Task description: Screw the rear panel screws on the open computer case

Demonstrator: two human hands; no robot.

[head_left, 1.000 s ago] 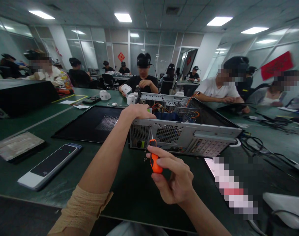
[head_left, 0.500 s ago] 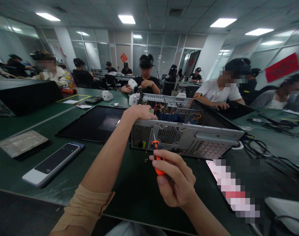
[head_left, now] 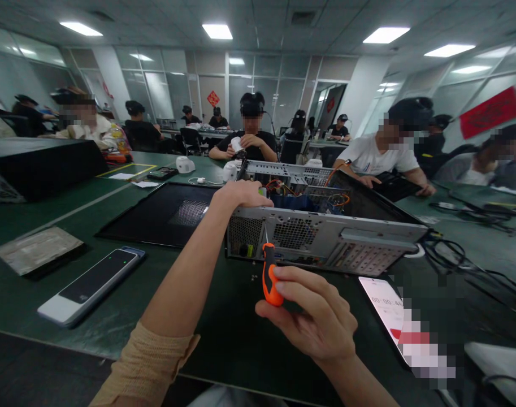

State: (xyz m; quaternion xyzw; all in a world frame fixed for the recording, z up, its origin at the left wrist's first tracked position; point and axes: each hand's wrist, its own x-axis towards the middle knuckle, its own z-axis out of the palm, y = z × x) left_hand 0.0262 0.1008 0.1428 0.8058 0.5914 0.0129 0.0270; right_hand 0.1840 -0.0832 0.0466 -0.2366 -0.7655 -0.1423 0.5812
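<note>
An opened desktop computer case (head_left: 321,229) lies on its side, its silver rear panel facing me and wires showing inside. My left hand (head_left: 243,195) is closed over the top edge of that panel at its left end; some fingers are hidden inside the case. An orange and black screwdriver (head_left: 269,277) stands nearly upright in front of the panel, its tip at the metal between the two vent grilles. My right hand (head_left: 315,314) has its fingertips on the handle's right side, with the thumb near the butt end. Several small screws (head_left: 253,277) lie on the table below.
A black side panel (head_left: 160,215) lies left of the case. Nearer me are a hard drive (head_left: 39,249) and a grey-white handheld device (head_left: 92,285). A phone (head_left: 378,299) and black cables (head_left: 448,254) lie at right. Co-workers sit across the table.
My right hand has shifted its hold on the screwdriver, the fingers moving rightward and the thumb coming away to the left. The handle has turned. My left hand stays in place.
</note>
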